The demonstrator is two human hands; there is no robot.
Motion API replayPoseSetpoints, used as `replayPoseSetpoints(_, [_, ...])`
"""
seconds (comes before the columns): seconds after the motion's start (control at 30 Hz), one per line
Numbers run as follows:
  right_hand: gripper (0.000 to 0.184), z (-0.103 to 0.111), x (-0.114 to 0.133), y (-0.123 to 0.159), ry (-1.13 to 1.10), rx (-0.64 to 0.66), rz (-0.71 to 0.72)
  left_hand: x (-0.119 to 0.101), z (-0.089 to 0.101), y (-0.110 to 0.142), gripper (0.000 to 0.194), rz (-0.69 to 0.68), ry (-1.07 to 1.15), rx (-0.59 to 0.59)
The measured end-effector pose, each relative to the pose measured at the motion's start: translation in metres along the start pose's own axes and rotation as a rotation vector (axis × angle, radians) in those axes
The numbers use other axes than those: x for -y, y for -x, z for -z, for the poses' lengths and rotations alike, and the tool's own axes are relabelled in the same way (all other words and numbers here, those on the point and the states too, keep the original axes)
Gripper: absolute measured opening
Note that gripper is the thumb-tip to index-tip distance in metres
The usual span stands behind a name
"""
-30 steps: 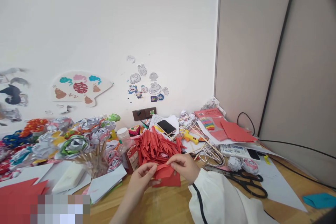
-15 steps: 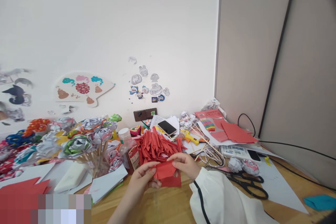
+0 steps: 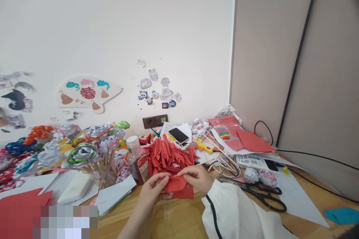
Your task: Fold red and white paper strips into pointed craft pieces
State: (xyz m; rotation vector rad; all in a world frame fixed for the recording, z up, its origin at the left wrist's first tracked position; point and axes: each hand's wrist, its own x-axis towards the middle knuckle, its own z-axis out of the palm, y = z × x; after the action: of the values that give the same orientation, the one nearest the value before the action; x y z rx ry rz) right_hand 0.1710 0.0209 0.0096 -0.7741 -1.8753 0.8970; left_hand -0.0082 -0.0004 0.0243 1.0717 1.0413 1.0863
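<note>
Both my hands pinch one piece of red paper (image 3: 176, 185) just above the wooden desk (image 3: 174, 220). My left hand (image 3: 153, 190) grips its left side with thumb and fingers closed. My right hand (image 3: 198, 177), in a white sleeve, holds the upper right edge between thumb and fingertips. The paper is partly folded, and a flat red part of it hangs below my fingers. Right behind it lies a heap of folded red paper strips (image 3: 168, 155).
Paper flowers on sticks (image 3: 81, 153) crowd the left. A small bottle (image 3: 137, 157), a phone (image 3: 178, 135), a yellow glue gun (image 3: 203, 145), black scissors (image 3: 266, 196), red sheets (image 3: 249, 140), a blue paper (image 3: 340, 214) and black cables (image 3: 316, 153) lie around.
The red paper shifted slightly between my fingers as the fold was worked; both hands stay in nearly the same place.
</note>
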Motion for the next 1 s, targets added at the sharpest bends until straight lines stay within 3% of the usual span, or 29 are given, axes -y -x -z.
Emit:
replayPoseSetpoints(0.2, [0.026, 0.000, 0.000, -0.001, 0.061, 0.033, -0.043, 0.001, -0.005, 0.001, 0.033, -0.104, -0.210, -0.073])
replayPoseSetpoints(0.33, [0.026, -0.002, -0.009, -0.002, 0.124, 0.036, -0.075, 0.003, -0.006, 0.001, 0.028, -0.178, -0.262, -0.055])
replayPoseSetpoints(0.7, [0.032, -0.003, -0.024, -0.005, -0.053, 0.064, -0.173, 0.008, -0.005, -0.003, 0.030, -0.065, -0.061, 0.001])
replayPoseSetpoints(0.83, [0.031, -0.004, -0.023, -0.005, -0.055, 0.072, -0.178, 0.009, -0.006, -0.003, 0.028, -0.092, -0.065, -0.039])
replayPoseSetpoints(1.0, [0.027, -0.004, -0.016, -0.005, -0.037, 0.060, -0.147, 0.008, -0.008, -0.001, 0.030, -0.070, -0.107, -0.008])
